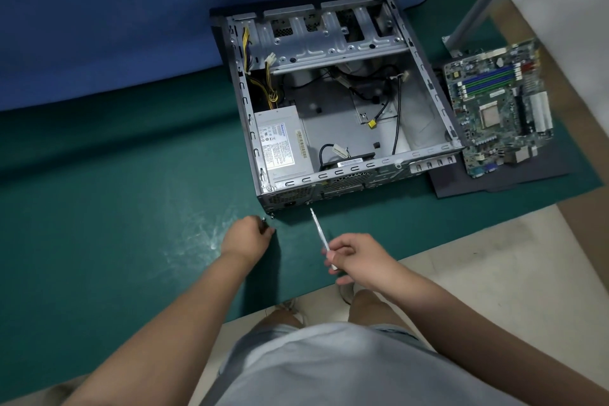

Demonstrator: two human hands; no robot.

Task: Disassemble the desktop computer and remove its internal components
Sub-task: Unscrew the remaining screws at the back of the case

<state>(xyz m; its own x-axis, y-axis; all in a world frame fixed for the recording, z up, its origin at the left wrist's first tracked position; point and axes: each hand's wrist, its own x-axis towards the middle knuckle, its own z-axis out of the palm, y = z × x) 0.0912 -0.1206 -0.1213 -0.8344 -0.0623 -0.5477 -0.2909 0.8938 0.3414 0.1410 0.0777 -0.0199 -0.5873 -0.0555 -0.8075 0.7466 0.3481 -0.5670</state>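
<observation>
Green matting covers the surface (pixel 115 194), with a blue panel (pixel 108 20) behind it. From the head view, the open computer case (pixel 333 102) lies flat at centre, its long axis running from 11 to 5 o'clock, power supply (pixel 283 145) in its 7 o'clock corner. At 3 o'clock of it rests the removed motherboard (pixel 497 105). Left hand (pixel 247 237), fingers curled, pinches a small screw (pixel 263 220) by the case's near corner. Right hand (pixel 359 259) grips a screwdriver (pixel 320 234), its tip pointing to 11 o'clock.
</observation>
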